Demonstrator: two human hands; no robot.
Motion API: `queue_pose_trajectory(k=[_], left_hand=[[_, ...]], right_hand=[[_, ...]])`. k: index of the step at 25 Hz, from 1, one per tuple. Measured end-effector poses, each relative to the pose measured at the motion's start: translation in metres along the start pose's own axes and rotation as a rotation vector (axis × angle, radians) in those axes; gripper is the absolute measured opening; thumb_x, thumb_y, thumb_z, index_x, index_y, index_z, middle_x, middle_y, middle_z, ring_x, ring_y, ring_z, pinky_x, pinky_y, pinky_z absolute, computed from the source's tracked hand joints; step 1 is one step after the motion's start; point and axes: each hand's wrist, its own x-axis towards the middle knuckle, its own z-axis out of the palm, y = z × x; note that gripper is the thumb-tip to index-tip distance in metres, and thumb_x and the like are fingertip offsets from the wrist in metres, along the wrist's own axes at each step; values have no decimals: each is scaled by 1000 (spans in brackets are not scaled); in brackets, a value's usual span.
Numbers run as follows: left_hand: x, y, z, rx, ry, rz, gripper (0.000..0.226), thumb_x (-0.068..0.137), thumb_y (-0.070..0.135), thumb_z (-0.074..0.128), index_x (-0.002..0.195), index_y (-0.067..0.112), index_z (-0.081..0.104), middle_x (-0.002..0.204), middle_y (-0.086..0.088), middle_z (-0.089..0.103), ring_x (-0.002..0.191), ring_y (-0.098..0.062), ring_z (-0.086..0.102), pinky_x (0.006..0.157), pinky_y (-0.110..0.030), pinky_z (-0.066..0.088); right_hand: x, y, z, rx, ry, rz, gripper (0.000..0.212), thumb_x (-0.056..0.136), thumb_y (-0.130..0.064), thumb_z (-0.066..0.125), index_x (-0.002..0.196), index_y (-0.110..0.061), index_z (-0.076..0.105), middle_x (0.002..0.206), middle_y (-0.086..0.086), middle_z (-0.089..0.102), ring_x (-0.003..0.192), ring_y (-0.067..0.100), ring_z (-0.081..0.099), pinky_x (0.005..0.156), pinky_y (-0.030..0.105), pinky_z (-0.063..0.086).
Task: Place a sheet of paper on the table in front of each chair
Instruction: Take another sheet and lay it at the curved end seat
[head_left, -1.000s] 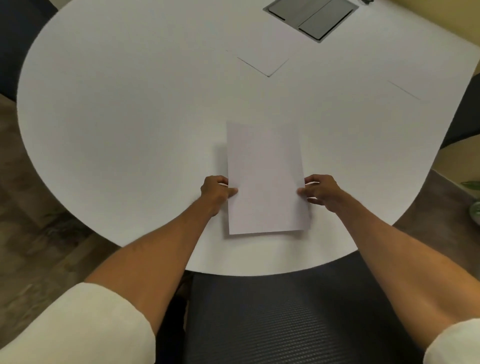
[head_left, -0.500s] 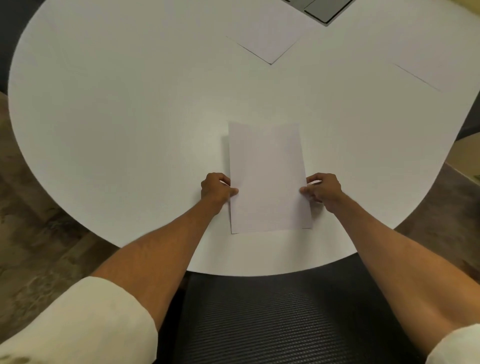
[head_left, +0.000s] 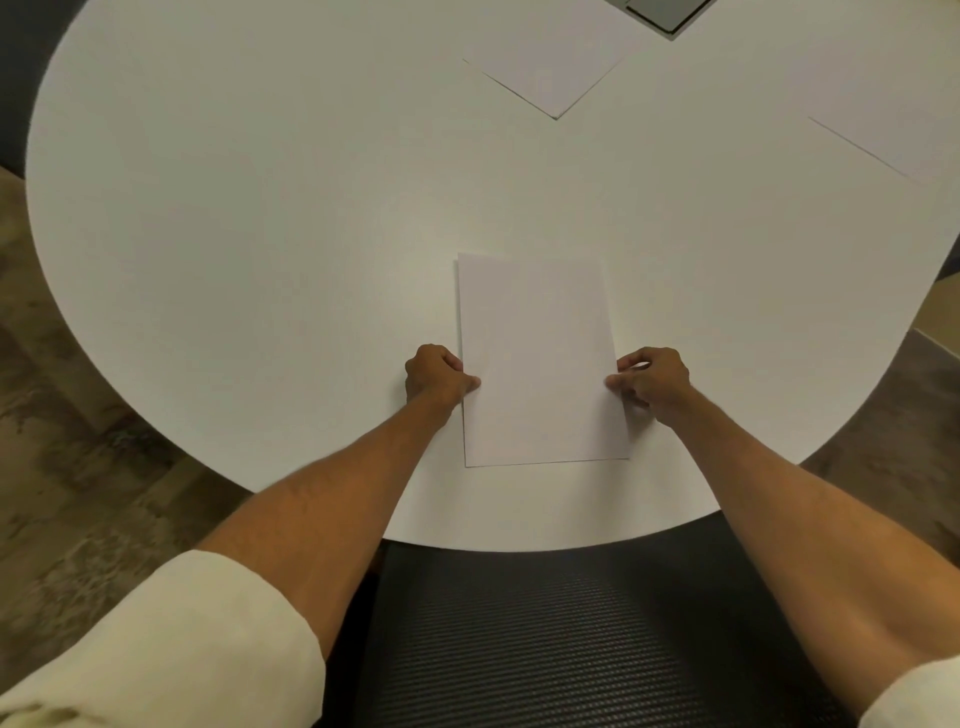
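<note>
A white sheet of paper (head_left: 540, 358) lies flat on the round white table (head_left: 249, 249), a short way in from the near edge and straight ahead of a black mesh chair (head_left: 561, 634). My left hand (head_left: 435, 373) pinches the sheet's left edge, thumb on top. My right hand (head_left: 652, 376) pinches its right edge the same way. Two more white sheets lie on the table: one at the far middle (head_left: 545, 62), turned at an angle, and one at the far right (head_left: 893, 114).
A grey recessed panel (head_left: 667, 11) sits in the tabletop at the far edge of view. Wood-patterned floor (head_left: 67, 441) shows to the left and right of the table. A dark chair (head_left: 21, 62) is partly visible at the far left.
The sheet has come down flat onto the table with both hands still on its edges. The view has tilted down, so the far panel and sheets sit higher in frame.
</note>
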Motion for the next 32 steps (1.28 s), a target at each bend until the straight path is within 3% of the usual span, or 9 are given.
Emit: queue_pose_trajectory(k=[4, 9, 16, 19, 22, 25, 28, 32], left_hand=[[1, 0, 1, 0, 9, -2, 28, 65, 6, 84, 71, 10, 57, 97, -18, 71, 87, -35, 70, 81, -39, 58], [2, -1, 1, -14, 19, -13, 30, 65, 5, 84, 66, 11, 55, 97, -19, 71, 74, -27, 63, 80, -39, 59], [1, -1, -3, -13, -16, -15, 31, 63, 4, 86, 67, 10, 56, 97, -19, 70, 87, -34, 70, 81, -42, 59], [1, -1, -7, 59, -52, -11, 30, 64, 11, 87, 79, 3, 63, 98, -18, 71, 89, -34, 70, 82, -41, 58], [3, 6, -14, 204, -46, -7, 43, 71, 25, 83, 100, 0, 65, 106, -15, 68, 97, -33, 68, 83, -40, 56], [6, 20, -25, 320, 37, 139, 35, 84, 31, 69, 108, 7, 60, 114, -10, 65, 103, -30, 63, 81, -34, 47], [11, 37, -37, 447, 53, 387, 30, 93, 30, 55, 113, 9, 56, 120, -9, 59, 112, -29, 55, 92, -38, 41], [15, 60, -57, 667, 32, 710, 41, 98, 34, 44, 130, 9, 48, 136, -11, 49, 126, -29, 44, 102, -40, 33]], right_hand=[[1, 1, 0, -4, 7, -1, 27, 65, 3, 82, 85, -6, 65, 68, 7, 61, 56, 22, 55, 54, 25, 49], [3, 0, 0, -18, 2, 11, 27, 65, 3, 82, 83, -6, 64, 69, 8, 61, 57, 22, 55, 55, 27, 50], [-2, -2, -1, -8, 15, 24, 30, 62, 4, 83, 83, -4, 64, 70, 10, 61, 54, 21, 55, 49, 25, 48], [-4, -3, 0, -19, 72, -3, 25, 68, 2, 80, 85, -4, 63, 82, 15, 65, 54, 19, 54, 49, 24, 48], [-9, -8, 0, -105, 173, -91, 17, 77, -10, 75, 88, -4, 63, 98, 19, 67, 74, 25, 59, 68, 32, 52], [-22, -24, 2, -338, 228, -203, 31, 87, -27, 66, 100, 1, 61, 108, 18, 64, 105, 32, 56, 88, 41, 48], [-46, -47, 12, -545, 253, -280, 43, 93, -38, 56, 113, 0, 55, 116, 20, 58, 112, 36, 53, 90, 43, 44], [-82, -82, 28, -734, 284, -352, 54, 96, -48, 42, 123, -1, 49, 122, 18, 54, 115, 36, 50, 90, 44, 44]])
